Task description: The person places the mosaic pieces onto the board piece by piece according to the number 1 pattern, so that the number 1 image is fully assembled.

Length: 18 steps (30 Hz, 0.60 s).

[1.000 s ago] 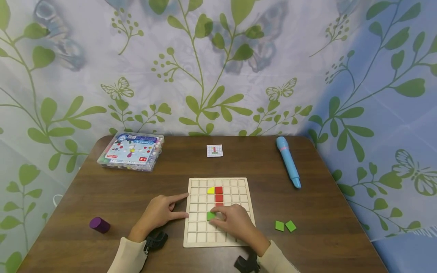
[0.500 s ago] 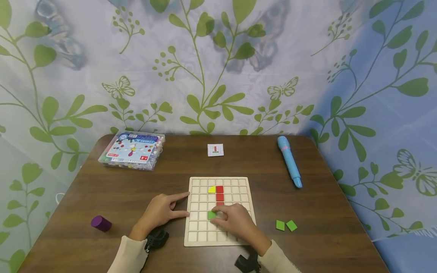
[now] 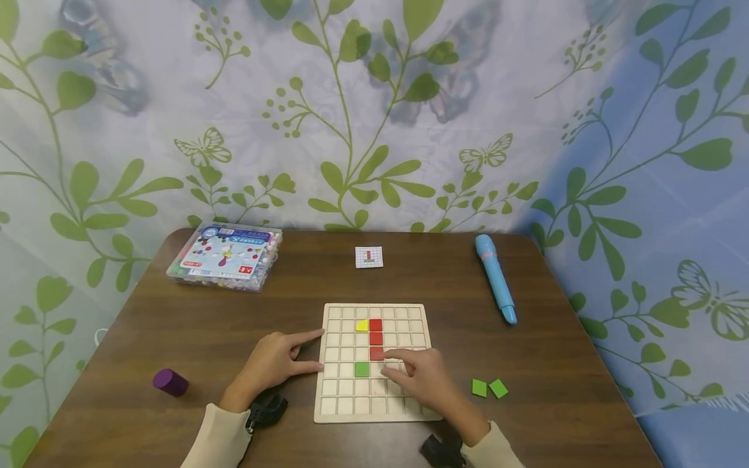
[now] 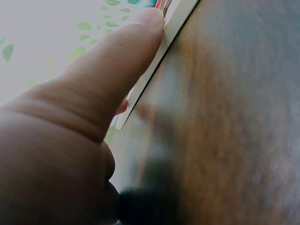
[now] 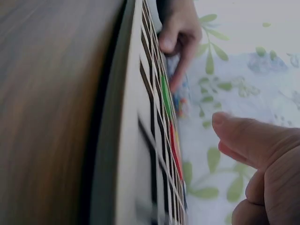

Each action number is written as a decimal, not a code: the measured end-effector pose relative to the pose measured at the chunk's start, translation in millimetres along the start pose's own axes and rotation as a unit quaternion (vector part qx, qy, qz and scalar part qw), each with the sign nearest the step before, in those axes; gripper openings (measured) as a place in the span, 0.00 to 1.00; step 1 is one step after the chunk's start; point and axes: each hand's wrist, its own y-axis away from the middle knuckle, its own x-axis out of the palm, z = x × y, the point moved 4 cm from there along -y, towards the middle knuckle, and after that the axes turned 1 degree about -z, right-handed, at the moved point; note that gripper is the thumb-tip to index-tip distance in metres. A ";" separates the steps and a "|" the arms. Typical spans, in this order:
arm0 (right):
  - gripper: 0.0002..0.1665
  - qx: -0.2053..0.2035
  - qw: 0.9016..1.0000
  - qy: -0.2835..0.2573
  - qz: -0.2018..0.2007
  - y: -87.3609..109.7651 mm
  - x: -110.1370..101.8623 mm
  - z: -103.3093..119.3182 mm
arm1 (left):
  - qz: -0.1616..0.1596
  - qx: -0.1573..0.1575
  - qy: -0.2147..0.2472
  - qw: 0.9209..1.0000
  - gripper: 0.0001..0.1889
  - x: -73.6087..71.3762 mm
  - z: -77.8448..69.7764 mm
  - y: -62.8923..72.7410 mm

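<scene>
On the grid board (image 3: 337,389), between 7 and 8 o'clock of centre: green tile (image 3: 362,369) lies flat | right hand (image 3: 426,377), released, hangs at its 3 o'clock | left hand (image 3: 274,364), grasping nothing, touches the board's 9 o'clock edge | printed card (image 3: 368,257) beyond 12 o'clock

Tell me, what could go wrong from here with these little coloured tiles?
The right hand is close beside the lowest red tile; it could nudge that tile askew. The left hand touches the edge of the board; a push might slide everything along. Two loose green tiles lie near the right sleeve, which might brush them away.
</scene>
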 end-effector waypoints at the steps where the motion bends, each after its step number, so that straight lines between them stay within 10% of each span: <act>1: 0.13 0.004 1.000 -0.002 -0.004 3.8 -5.9 -2.9 | 0.000 0.000 -0.001 1.000 0.37 0.0 -0.2 -0.2; 18: 0.16 0.070 0.995 0.043 -0.057 90.2 -98.0 -78.1 | 0.003 -0.010 -0.001 1.000 0.36 -1.0 -1.3 -0.2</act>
